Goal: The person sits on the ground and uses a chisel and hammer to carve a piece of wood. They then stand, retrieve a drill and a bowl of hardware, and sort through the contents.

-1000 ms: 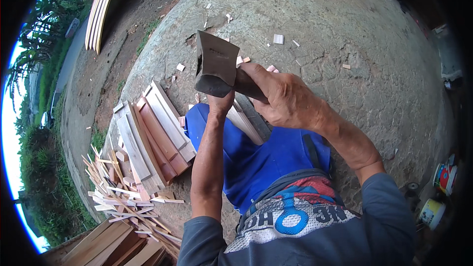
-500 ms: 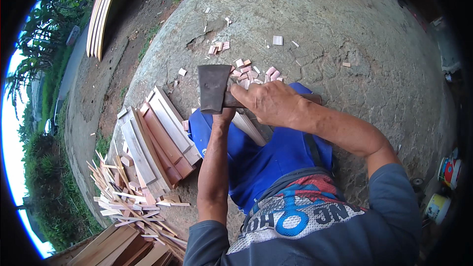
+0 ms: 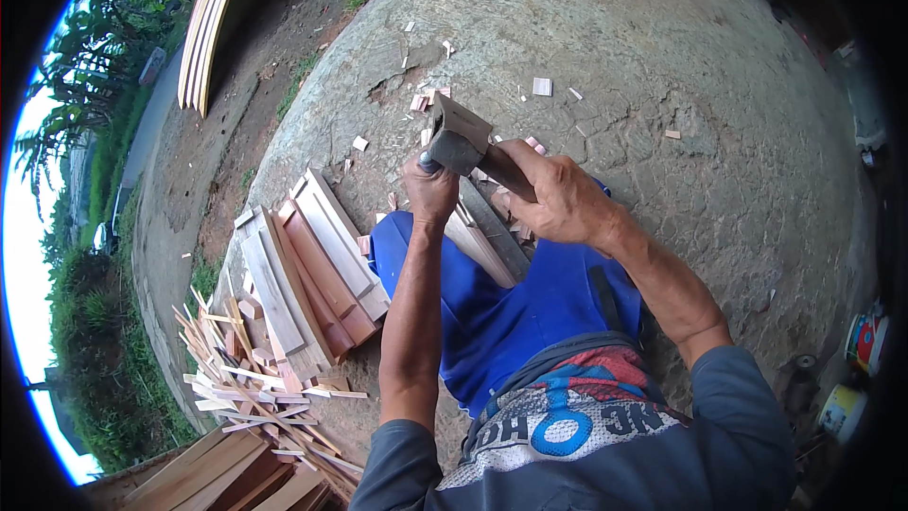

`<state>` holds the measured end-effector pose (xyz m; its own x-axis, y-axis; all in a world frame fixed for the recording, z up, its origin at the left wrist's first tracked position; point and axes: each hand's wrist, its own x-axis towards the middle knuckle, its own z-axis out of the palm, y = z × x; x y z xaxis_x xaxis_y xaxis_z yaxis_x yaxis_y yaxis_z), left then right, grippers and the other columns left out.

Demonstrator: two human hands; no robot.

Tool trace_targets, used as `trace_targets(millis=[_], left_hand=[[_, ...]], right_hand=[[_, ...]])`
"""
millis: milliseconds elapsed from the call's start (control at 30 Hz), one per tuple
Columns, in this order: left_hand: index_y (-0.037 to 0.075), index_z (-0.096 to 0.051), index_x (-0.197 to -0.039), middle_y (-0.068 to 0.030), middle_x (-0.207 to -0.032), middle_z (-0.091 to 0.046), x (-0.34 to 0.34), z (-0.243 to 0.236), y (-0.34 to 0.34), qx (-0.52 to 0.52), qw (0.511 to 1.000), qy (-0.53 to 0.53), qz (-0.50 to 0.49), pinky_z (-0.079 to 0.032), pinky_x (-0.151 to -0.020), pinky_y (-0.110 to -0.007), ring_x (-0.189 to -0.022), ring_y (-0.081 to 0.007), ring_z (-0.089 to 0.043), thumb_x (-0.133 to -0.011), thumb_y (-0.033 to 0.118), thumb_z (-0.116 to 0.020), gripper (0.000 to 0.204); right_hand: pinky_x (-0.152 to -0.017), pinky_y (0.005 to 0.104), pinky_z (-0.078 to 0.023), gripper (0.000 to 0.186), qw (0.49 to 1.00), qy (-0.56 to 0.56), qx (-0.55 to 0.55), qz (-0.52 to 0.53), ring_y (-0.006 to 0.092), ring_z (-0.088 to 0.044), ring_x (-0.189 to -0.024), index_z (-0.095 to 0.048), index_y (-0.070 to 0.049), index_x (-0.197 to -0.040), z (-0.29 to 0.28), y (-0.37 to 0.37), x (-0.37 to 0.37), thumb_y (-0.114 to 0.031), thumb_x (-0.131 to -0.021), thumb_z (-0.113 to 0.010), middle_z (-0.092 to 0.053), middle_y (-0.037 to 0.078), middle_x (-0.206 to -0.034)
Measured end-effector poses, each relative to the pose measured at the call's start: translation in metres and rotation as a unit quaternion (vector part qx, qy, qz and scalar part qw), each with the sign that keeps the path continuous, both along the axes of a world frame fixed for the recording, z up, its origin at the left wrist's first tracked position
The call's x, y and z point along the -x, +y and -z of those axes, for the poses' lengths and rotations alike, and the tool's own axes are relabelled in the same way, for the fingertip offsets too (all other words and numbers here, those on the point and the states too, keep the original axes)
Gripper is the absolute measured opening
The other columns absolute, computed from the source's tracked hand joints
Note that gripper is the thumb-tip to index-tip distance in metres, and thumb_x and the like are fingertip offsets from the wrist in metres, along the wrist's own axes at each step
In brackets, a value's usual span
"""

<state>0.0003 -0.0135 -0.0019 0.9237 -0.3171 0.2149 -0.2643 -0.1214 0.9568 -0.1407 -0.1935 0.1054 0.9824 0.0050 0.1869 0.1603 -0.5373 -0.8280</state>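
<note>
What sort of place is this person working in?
Probably an informal outdoor woodworking spot: wood chips scattered over rough concrete ground, a heap of thin wood offcuts, and an axe in the right hand, with greenery nearby.

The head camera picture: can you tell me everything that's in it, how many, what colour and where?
Axe: 1, dark, in the right hand
Tool: 1, dark rounded end, rest hidden, in the left hand
Long wood: count unclear, pale, between the legs of the trousers
Dark strip: 1, grey, beside that wood
Panelled boards: several, pale and reddish-brown, left of the legs
Thin strips: many, pale and pinkish, piled lower left
Wide boards: several, brown, bottom left
Wood chips: many, pinkish and pale, on the ground ahead
Long planks: several, pale, upper left
Containers: 2, multicoloured, right edge
Plants: many, green, far left
Ground: 1, mostly grey, all around
Trousers: 1 pair, blue, centre
Shirt: 1, mainly dark grey, bottom
Hands: 2, bare, centre
</note>
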Motion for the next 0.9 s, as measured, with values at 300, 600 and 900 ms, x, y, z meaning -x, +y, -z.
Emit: trace_targets(millis=[300,600,900], left_hand=[[0.004,-0.067,-0.076,0.0029,-0.066,-0.059,-0.008,0.025,0.004,-0.039,0.998,0.043,-0.006,-0.046,-0.058,-0.029,-0.065,-0.0055,-0.052,-0.092,0.007,-0.069,0.017],[0.002,-0.075,-0.081,0.0018,-0.067,-0.068,-0.007,-0.008,-0.009,-0.041,0.997,-0.05,0.033,-0.049,-0.056,-0.029,-0.06,-0.0078,-0.061,-0.089,0.006,-0.072,0.01],[0.005,-0.07,-0.114,-0.0107,-0.106,-0.072,-0.009,0.025,0.006,-0.14,0.985,-0.077,0.059,-0.054,-0.089,-0.04,-0.103,-0.0261,-0.069,-0.097,0.014,-0.066,0.02]], right_hand=[[-0.076,0.0477,-0.057,0.048,0.995,0.091,-0.03,0.024,0.0415,-0.074,-0.09,-0.054,-0.004,-0.134,0.009,-0.002,0.007,-0.015,-0.09,-0.07,-0.072,0.026,-0.096],[-0.074,0.0473,-0.055,0.044,0.997,0.071,-0.014,0.011,0.0416,-0.074,-0.089,-0.057,-0.003,-0.132,0.002,0.001,0.004,-0.016,-0.092,-0.071,-0.072,0.025,-0.093],[-0.071,0.0507,-0.062,0.046,0.978,-0.099,0.184,-0.02,0.0419,-0.075,-0.084,-0.048,-0.002,-0.123,-0.021,0.005,-0.013,-0.011,-0.084,-0.072,-0.072,0.023,-0.085]])
